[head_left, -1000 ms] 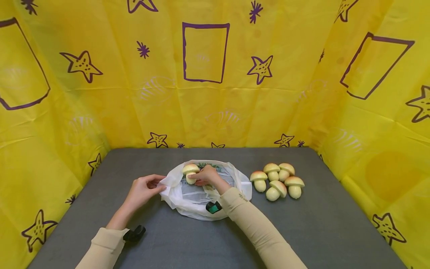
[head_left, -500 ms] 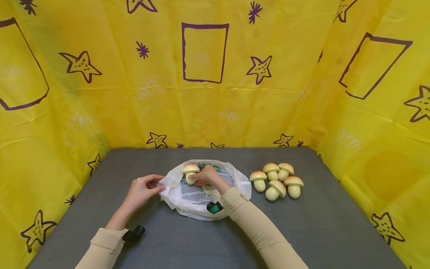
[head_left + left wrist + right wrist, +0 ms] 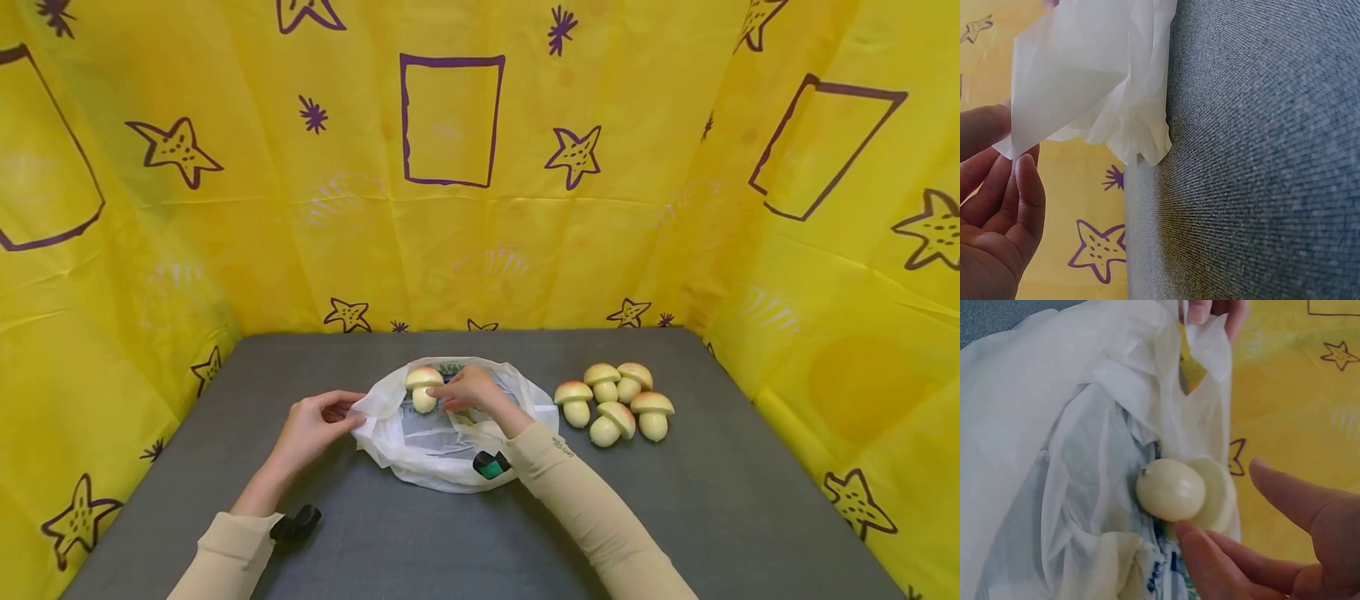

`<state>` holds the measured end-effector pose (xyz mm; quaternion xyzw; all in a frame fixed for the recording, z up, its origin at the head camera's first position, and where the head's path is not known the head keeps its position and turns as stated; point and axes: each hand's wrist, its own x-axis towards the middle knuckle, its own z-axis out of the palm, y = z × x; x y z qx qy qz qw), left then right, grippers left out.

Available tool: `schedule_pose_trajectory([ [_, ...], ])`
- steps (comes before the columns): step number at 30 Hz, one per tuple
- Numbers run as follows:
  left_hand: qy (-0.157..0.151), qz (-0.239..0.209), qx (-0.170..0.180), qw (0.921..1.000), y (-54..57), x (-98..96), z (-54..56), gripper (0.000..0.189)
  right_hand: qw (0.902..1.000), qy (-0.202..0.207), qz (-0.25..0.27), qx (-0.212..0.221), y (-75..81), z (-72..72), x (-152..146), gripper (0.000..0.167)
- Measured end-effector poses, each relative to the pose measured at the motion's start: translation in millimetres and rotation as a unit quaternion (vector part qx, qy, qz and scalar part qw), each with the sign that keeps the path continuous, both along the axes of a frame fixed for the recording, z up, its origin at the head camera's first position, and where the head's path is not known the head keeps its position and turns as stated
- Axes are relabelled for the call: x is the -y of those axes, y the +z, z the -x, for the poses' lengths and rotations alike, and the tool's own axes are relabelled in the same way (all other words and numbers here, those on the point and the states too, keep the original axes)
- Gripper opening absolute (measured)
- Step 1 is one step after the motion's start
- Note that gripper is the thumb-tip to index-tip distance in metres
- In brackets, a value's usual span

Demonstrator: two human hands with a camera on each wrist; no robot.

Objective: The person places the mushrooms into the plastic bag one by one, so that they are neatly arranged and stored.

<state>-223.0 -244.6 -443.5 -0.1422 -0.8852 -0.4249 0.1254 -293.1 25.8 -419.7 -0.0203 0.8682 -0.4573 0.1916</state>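
Observation:
My left hand (image 3: 318,425) pinches the left rim of a white plastic bag (image 3: 442,477) between thumb and fingers; the left wrist view shows the bag's thin edge (image 3: 1054,81) held there. Inside the bag's wide mouth, at its far left, a mushroom (image 3: 424,388) with a tan cap and pale stem leans against the bag wall. Beside it is my right hand (image 3: 480,392), thumb and fingers spread apart. In the right wrist view the thumb stands off the mushroom (image 3: 1172,489), and one fingertip is right at its stem.
Several more mushrooms (image 3: 615,423) lie grouped on the grey tabletop (image 3: 420,542), just right of the bag. A yellow patterned cloth (image 3: 450,250) surrounds the table at the back and both sides.
My right hand has loosened its hold on the mushroom and shifted slightly right, leaving it against the bag wall. My left hand keeps its hold on the bag rim.

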Motion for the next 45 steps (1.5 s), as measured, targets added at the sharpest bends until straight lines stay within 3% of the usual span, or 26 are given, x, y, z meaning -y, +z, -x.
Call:
schedule_pose_trajectory([
  [5, 0.007, 0.004, -0.004, 1.0, -0.9, 1.2, -0.2, 0.028, 0.9997, 0.016, 0.019, 0.0, 10.9, -5.6, -13, 0.042],
  [20, 0.005, 0.001, -0.012, 0.9999, -3.2, 0.9, -1.2, 0.027, 0.9935, 0.007, 0.113, 0.009, 30.8, -16.7, -56, 0.046],
  [28, 0.003, 0.005, -0.015, 0.9999, -2.8, 0.6, -0.3, 0.027, 0.993, -0.017, 0.107, -0.046, 38.5, -24.5, -82, 0.045],
  [35, 0.0, 0.003, -0.019, 0.9998, -4.4, 1.1, -0.1, 0.027, 0.9921, -0.03, 0.105, -0.062, 40.9, -27.6, -105, 0.043],
  [45, -0.006, -0.004, -0.016, 0.9998, -6.3, -0.2, 0.6, 0.027, 0.9906, -0.048, 0.108, -0.069, 47.5, -30.0, -137, 0.052],
])
